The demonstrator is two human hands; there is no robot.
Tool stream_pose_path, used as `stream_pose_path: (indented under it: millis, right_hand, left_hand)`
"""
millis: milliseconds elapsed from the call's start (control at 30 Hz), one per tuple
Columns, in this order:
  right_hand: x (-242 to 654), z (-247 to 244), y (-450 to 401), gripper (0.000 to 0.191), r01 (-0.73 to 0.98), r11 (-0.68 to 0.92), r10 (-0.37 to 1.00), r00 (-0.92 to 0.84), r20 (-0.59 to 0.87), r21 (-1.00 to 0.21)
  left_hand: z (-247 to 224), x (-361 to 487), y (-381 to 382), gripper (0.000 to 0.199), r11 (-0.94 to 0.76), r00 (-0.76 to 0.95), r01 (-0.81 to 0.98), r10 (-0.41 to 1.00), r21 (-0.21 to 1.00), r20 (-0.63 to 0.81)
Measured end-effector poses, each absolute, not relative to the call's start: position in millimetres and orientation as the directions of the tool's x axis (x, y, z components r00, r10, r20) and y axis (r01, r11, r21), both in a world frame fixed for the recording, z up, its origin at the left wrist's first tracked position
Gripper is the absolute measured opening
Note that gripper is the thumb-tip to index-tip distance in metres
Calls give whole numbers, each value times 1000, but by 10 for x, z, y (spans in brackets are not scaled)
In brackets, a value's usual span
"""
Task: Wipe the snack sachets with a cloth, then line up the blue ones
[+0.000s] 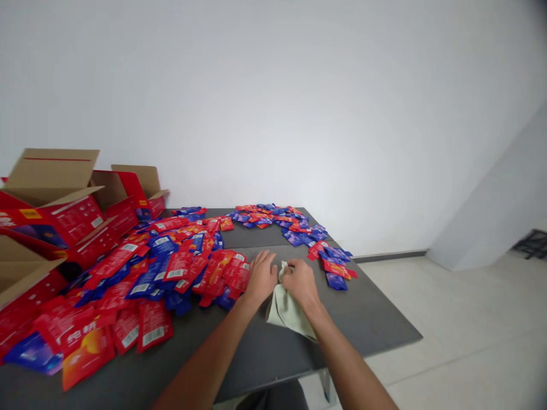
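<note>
A pale green cloth bag [290, 312] lies on the dark grey table [363, 319], its narrow top pointing away from me. My right hand [299, 280] is closed on the cloth near that top. Just left of it, my left hand [261, 277] rests with its fingers spread beside the cloth, next to the red and blue packets. A large pile of these packets [177, 265] covers the left part of the table. More packets [299, 225] curve along the back and right side.
Open red cardboard boxes [77, 219] stand at the left, flaps up. A white wall [273, 114] rises behind the table. The table's right edge drops to a pale floor [453, 319]. A dark metal object [532, 244] is at the far right.
</note>
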State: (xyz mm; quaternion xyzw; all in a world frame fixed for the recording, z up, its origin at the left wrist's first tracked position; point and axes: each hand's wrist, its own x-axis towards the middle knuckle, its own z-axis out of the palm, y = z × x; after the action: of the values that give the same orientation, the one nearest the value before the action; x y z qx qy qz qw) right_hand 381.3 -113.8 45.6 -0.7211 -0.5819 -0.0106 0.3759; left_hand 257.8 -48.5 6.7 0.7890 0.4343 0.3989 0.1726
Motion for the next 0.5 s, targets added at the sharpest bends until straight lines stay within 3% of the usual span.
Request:
stream_pose_path:
  millis: [200,333,433,500]
  right_hand:
    - [4413,548,-1290,19,797,-218,839,448,309,-563]
    - [4875,664,-1349,23,751,-353,831,526,182,-557]
    - [5294,667,-1311,35,708,-464,769,620,154,-532]
    - [5563,602,-1242,48,735,-452,786,596,164,-505]
  left_hand:
    - [9,3282,-562,45,-594,441,483,800,643,407]
    - [65,3699,-561,47,-658,555,496,742,567,375]
    - [87,3997,-537,56,-736,649,462,661,495,377]
    - [60,4187,-501,70,-775,714,439,608,454,348]
